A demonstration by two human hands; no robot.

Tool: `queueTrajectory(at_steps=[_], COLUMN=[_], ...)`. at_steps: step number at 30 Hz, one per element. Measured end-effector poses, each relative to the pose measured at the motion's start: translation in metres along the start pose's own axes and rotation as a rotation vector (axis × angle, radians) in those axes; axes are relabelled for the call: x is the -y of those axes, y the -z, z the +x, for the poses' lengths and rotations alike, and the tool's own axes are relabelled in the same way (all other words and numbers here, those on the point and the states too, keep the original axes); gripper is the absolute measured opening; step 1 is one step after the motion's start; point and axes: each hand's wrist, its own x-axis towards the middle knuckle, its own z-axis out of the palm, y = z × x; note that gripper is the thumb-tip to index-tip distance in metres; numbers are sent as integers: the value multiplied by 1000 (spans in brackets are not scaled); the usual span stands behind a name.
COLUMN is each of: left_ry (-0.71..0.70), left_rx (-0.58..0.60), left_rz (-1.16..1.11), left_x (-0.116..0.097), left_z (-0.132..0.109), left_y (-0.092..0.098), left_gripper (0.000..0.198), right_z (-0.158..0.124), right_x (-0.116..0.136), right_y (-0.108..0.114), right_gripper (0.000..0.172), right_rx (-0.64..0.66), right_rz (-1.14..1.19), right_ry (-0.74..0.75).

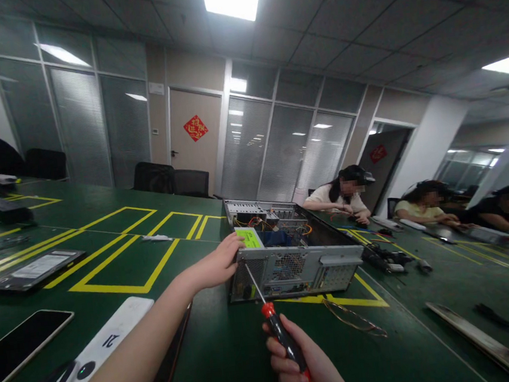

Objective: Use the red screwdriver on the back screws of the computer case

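Observation:
An open desktop computer case lies on the green table with its rear panel towards me. Inside its left corner is a power supply with a bright green label, and coloured cables show behind it. My left hand grips that corner, fingers bent over the edge beside the label. My right hand is wrapped round the black and red handle of a screwdriver. Its shaft slants up to the left part of the rear panel, where the tip seems to meet the metal near a screw hole.
Left of the case lie a hard drive, a phone and a white power strip. A pair of glasses sits right in front. Black cables and a long flat bar are further right. Other people sit around the table.

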Motion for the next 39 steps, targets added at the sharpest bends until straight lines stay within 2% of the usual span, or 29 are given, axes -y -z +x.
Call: queueTrajectory(at_steps=[4, 7, 11, 16, 20, 22, 26, 30, 35, 39], left_ry=[-10, -5, 2, 0, 4, 5, 4, -28, -48, -35], left_rx=[-10, -7, -1, -5, 1, 3, 12, -1, -21, -12], left_rz=[-11, -17, -24, -9, 3, 6, 16, 26, 30, 26], left_x=[1, 1, 0, -1, -1, -1, -2, 0, 1, -1], left_z=[0, 0, 1, 1, 1, 0, 0, -1, -1, 0], left_y=[-1, -1, 0, 0, 0, 0, 1, 1, 0, 1], left_gripper=[42, 40, 40, 42, 41, 41, 42, 43, 43, 42], right_z=[-7, -8, -2, 1, -2, -2, 0, 1, -1, 1], right_x=[0, -4, -11, -11, -7, -7, -10, -8, -8, -14], right_y=[-16, -31, -42, -31, -24, -25, -30, -25, -21, -26], right_gripper=[32, 30, 35, 33, 37, 36, 29, 24, 30, 29], right_rx=[1, -66, -73, 45, 94, 81, -16, 64, 107, -9], right_rz=[-8, 62, 44, 92, 81, 93, 183, 146, 173, 155], right_ry=[-87, -133, -140, -99, -169, -180, -97, -135, -141, -152])
